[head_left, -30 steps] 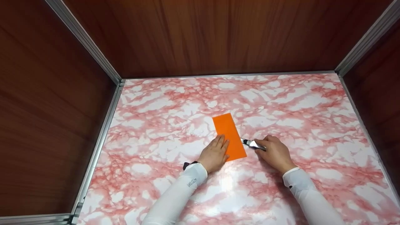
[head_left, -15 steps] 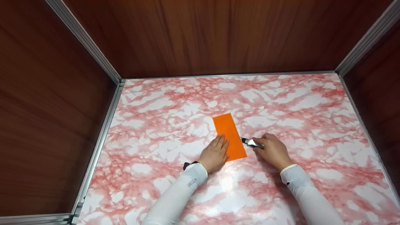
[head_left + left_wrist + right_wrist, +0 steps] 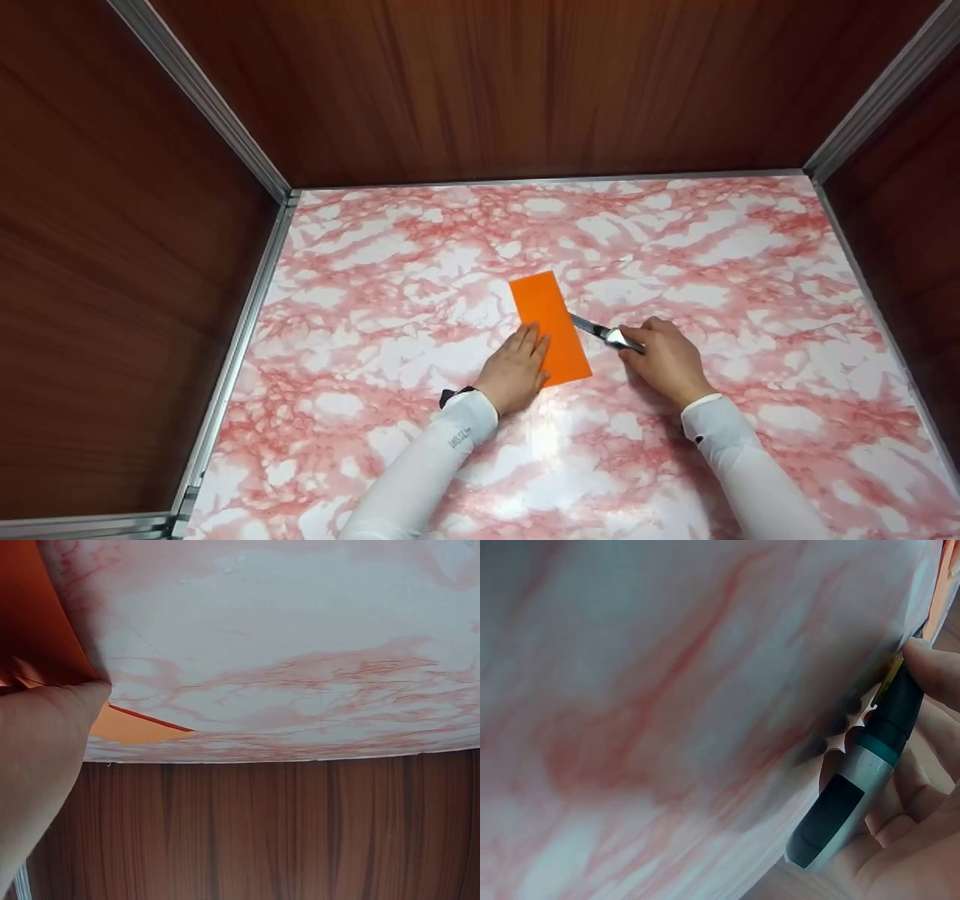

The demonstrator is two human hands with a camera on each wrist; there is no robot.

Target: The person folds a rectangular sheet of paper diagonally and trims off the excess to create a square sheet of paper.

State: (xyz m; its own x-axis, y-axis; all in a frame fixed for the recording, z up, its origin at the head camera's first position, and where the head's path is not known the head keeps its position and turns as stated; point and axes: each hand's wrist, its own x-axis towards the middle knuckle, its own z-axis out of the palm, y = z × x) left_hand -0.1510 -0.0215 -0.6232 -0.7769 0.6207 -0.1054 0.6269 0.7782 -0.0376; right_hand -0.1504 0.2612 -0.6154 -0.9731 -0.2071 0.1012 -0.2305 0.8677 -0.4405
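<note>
A folded orange sheet of paper [image 3: 551, 319] lies on the table in the head view, its long side slanting. My left hand [image 3: 514, 367] rests flat on its lower left part, fingers extended over the paper. The left wrist view shows the thumb side of that hand [image 3: 45, 742] at the paper's edge. In my right hand [image 3: 666, 358] I grip a utility knife [image 3: 616, 338] by its handle. Its blade points up and left, with the tip right at the paper's right edge. The right wrist view shows the knife's silver and dark handle [image 3: 847, 795] held between thumb and fingers.
A red-and-white marbled tabletop [image 3: 375, 300] spreads around both hands. Dark wood panels [image 3: 480, 90] stand at the back and both sides, joined by metal rails [image 3: 247, 277].
My right hand has shifted the knife, and its tip is now farther up the paper's right edge. More of the blade shows outside the paper. The left hand and paper stay put.
</note>
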